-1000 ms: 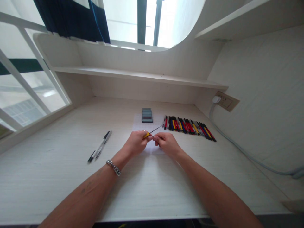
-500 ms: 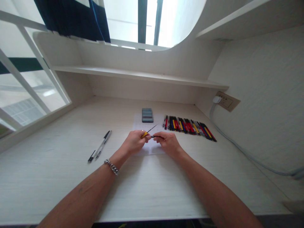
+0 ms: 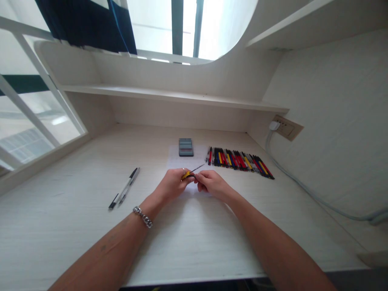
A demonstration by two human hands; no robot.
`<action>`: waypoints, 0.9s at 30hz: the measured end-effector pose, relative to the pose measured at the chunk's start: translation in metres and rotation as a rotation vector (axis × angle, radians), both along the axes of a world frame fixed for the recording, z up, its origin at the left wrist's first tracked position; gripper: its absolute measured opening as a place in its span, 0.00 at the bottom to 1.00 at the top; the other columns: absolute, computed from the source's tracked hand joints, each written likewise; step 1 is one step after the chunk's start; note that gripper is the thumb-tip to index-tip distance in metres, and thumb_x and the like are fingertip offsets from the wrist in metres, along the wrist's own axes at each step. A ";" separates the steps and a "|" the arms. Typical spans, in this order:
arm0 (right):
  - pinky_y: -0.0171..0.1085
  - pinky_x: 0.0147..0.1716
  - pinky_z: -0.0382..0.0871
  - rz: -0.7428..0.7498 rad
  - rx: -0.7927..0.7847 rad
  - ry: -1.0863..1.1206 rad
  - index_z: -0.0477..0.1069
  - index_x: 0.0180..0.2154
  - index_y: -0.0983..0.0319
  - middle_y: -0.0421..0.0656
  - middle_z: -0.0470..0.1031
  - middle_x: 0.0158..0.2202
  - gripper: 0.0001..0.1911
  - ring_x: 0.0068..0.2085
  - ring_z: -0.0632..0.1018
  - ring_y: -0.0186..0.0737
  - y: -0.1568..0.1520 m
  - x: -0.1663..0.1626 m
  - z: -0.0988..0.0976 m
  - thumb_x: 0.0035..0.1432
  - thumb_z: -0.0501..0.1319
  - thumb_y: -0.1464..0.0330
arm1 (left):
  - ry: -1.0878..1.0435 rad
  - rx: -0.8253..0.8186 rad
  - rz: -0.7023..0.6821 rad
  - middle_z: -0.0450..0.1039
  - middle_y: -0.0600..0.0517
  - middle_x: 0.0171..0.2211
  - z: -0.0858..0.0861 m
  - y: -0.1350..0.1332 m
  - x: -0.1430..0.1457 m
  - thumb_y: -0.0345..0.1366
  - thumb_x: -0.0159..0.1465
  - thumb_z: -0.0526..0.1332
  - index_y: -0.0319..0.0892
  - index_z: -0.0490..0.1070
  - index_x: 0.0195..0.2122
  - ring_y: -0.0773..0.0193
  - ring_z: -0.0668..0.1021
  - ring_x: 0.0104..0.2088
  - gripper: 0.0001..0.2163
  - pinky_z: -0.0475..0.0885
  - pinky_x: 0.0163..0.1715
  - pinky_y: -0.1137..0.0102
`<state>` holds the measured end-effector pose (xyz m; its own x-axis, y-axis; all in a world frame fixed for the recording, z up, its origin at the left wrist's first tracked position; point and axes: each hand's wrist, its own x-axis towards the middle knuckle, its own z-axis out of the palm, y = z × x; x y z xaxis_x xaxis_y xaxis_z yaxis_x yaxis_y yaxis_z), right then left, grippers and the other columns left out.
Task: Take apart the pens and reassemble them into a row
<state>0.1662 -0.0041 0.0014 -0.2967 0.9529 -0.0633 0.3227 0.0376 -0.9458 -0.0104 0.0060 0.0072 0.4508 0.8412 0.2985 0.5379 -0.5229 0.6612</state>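
My left hand (image 3: 173,185) is closed on a yellow and black pen (image 3: 191,173) whose thin tip points up to the right. Fingers of my right hand (image 3: 212,184) pinch the same pen from the right side, just touching my left fingertips. Both hands hover over a white sheet of paper (image 3: 176,159) on the desk (image 3: 75,226). A silver bracelet (image 3: 143,216) is on my left wrist.
A row of several coloured pens (image 3: 239,161) lies to the right of the paper. A small dark box (image 3: 186,146) sits at the paper's far edge. Two pens (image 3: 124,188) lie at the left. A wall socket (image 3: 285,127) with a grey cable (image 3: 303,190) is at the right.
Half a second ago my right hand held a dark piece slightly apart from the pen; now both hands are together again at the pen. The view shifted slightly.
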 end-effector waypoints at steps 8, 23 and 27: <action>0.30 0.21 0.54 -0.031 0.226 -0.175 0.72 0.24 0.64 0.38 0.70 0.19 0.16 0.20 0.64 0.28 -0.002 0.005 0.003 0.58 0.56 0.62 | 0.039 0.024 0.035 0.78 0.52 0.28 0.002 -0.001 0.001 0.38 0.61 0.57 0.43 0.76 0.33 0.65 0.75 0.28 0.09 0.64 0.28 0.74; 0.29 0.27 0.61 -0.083 0.473 -0.183 0.78 0.32 0.62 0.39 0.74 0.23 0.08 0.25 0.71 0.30 -0.003 0.006 -0.002 0.53 0.59 0.72 | 0.007 -0.126 0.035 0.74 0.53 0.23 0.006 0.003 -0.006 0.38 0.60 0.55 0.40 0.76 0.31 0.66 0.73 0.26 0.11 0.62 0.25 0.75; 0.29 0.27 0.62 -0.088 0.512 -0.200 0.78 0.33 0.61 0.39 0.75 0.24 0.07 0.25 0.72 0.30 -0.003 0.006 -0.002 0.53 0.60 0.72 | 0.001 -0.159 0.033 0.74 0.53 0.22 0.008 0.003 -0.007 0.38 0.60 0.55 0.40 0.77 0.32 0.66 0.73 0.25 0.12 0.63 0.25 0.74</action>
